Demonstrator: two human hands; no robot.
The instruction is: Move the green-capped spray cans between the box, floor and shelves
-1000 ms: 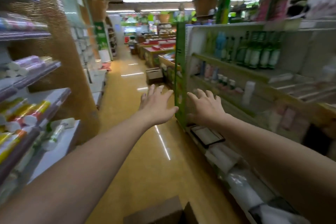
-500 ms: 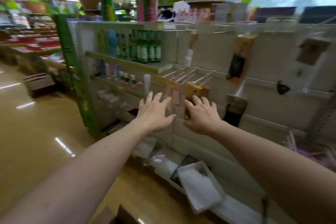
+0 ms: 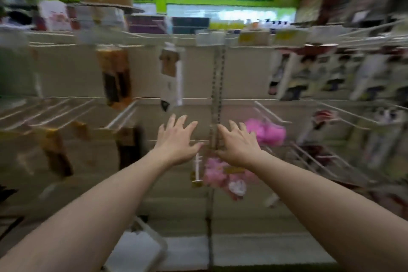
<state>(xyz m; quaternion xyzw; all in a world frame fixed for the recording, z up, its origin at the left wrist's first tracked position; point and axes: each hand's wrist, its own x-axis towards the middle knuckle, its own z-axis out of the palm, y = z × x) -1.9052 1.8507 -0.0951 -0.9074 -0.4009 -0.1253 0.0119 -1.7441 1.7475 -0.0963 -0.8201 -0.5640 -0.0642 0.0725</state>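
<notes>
Both my arms are stretched out toward a store rack of wire hooks, and the picture is smeared, so what I can misjudge is how near things are. As I read it, the risk is catching a finger on a bare hook (image 3: 120, 115) or on the slotted upright (image 3: 217, 95) that runs between my hands, since they sit close on either side of it. I could also knock a hanging pack (image 3: 171, 79) off its peg if I sweep upward; it hangs just above my left hand.

My left hand (image 3: 176, 139) is spread, fingers straight and fanned, holding nothing and touching nothing that I can make out. My right hand (image 3: 239, 141) is likewise spread wide and empty, thumb pointing in toward the upright. Whether the thumb tip touches the upright I cannot tell through the blur.

Nearest my right hand is the pink puff (image 3: 268, 133), just beyond my fingertips on its hook. A second pink bundle (image 3: 217, 172) hangs lower, under both wrists.
</notes>
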